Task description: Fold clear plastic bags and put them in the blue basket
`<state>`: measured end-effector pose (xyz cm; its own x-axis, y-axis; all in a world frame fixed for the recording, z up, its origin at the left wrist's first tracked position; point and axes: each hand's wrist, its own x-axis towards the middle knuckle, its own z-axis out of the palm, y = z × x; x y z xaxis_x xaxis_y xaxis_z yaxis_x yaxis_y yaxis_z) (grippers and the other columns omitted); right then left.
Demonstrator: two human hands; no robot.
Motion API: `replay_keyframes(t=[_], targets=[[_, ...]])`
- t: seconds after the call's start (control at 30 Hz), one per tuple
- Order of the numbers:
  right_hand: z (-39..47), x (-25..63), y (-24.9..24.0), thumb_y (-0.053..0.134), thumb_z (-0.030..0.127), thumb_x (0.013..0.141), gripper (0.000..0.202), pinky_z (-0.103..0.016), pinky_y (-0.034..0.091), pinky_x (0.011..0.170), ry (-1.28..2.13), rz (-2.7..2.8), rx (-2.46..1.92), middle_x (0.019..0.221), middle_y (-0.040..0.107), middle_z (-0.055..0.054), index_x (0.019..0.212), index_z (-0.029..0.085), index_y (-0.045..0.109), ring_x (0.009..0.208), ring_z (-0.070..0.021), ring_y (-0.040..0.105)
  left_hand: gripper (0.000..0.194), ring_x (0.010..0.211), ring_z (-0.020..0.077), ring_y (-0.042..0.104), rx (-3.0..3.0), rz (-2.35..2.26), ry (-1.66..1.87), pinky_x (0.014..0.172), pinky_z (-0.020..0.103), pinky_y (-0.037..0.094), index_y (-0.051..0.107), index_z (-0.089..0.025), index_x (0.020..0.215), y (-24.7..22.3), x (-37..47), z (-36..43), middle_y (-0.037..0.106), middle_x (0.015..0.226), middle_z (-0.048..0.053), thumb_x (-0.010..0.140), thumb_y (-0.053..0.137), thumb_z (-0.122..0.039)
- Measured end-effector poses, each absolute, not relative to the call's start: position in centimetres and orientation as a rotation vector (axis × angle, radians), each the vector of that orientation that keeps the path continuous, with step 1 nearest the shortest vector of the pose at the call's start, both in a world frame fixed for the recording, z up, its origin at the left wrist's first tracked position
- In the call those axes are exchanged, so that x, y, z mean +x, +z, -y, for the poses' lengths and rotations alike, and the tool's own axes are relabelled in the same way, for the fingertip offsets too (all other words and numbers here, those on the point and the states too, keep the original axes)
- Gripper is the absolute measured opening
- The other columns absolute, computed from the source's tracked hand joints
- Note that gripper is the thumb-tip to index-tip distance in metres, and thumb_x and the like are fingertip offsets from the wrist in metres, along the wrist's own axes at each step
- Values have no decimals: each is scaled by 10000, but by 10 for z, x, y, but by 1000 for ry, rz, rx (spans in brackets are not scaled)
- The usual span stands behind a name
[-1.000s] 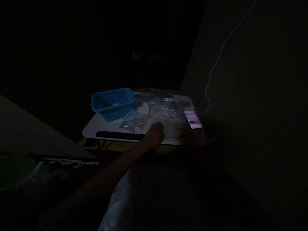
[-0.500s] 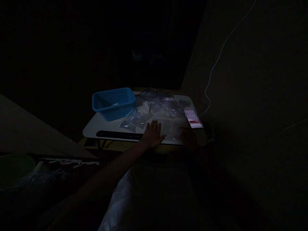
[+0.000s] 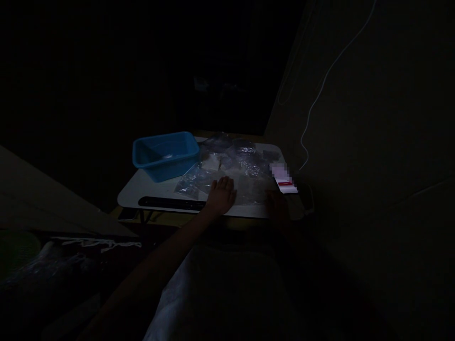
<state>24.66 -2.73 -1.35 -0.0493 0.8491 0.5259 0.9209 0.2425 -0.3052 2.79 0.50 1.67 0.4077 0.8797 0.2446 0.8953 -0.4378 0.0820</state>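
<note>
Left hand [image 3: 221, 195]: laid flat, palm down, fingers [image 3: 227, 182] spread open; nothing is gripped.
Right hand [image 3: 276, 203]: set at the near edge of the worktop [image 3: 149, 185], in shadow; whether it is open or closed cannot be told.
Flat clear bag [image 3: 253, 190]: lies on the worktop between the two hands, just right of the left fingers, its long axis running hand to hand; the left hand touches its edge.
Loose clear bags [image 3: 232, 158]: heaped beyond the fingers.
Blue tub [image 3: 164, 154]: farther, left of the fingers.
</note>
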Motion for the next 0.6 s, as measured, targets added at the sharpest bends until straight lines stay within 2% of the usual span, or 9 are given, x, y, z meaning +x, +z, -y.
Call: replay_keyframes(t=[0.13, 0.23, 0.33, 0.43, 0.6], targets=[[29, 248, -13, 347, 210, 774, 357, -393, 430, 810, -221, 1928, -1637, 978, 628, -126, 1024, 126, 588, 924, -238, 549, 471, 1272, 231, 306, -2622, 1609, -351, 1035, 415, 235, 372, -87, 1290, 13, 26, -5, 363, 1369, 140, 904, 236, -321], [32, 234, -3, 347, 209, 786, 385, -415, 386, 869, -303, 1981, -1654, 1070, 604, -136, 1093, 111, 558, 1006, -249, 520, 493, 1286, 243, 279, -2641, 1542, -317, 1045, 432, 213, 359, -77, 1299, 10, 25, -4, 341, 1381, 146, 902, 239, -344], [39, 206, 9, 350, 220, 809, 450, -396, 326, 943, -305, 2166, -1602, 1213, 527, -158, 1213, 59, 466, 1125, -244, 452, 544, 1303, 265, 237, -2642, 1517, -288, 1049, 449, 196, 333, -63, 1316, 8, 25, -3, 302, 1397, 162, 895, 244, -396], [48, 177, 15, 323, 294, 855, 484, -449, 193, 1025, -284, 2328, -1534, 1348, 405, -138, 1280, 75, 398, 1252, -250, 321, 598, 1311, 284, 205, -2639, 1524, -248, 1052, 449, 187, 304, -41, 1329, 10, 25, -2, 273, 1404, 180, 884, 257, -437], [63, 164, 7, 271, 361, 885, 505, -489, 121, 1040, -249, 2374, -1603, 1371, 364, -150, 1283, 77, 399, 1288, -249, 271, 618, 1314, 285, 192, -2620, 1567, -198, 1056, 446, 175, 286, -12, 1333, 13, 27, -1, 271, 1401, 193, 890, 220, -438]])
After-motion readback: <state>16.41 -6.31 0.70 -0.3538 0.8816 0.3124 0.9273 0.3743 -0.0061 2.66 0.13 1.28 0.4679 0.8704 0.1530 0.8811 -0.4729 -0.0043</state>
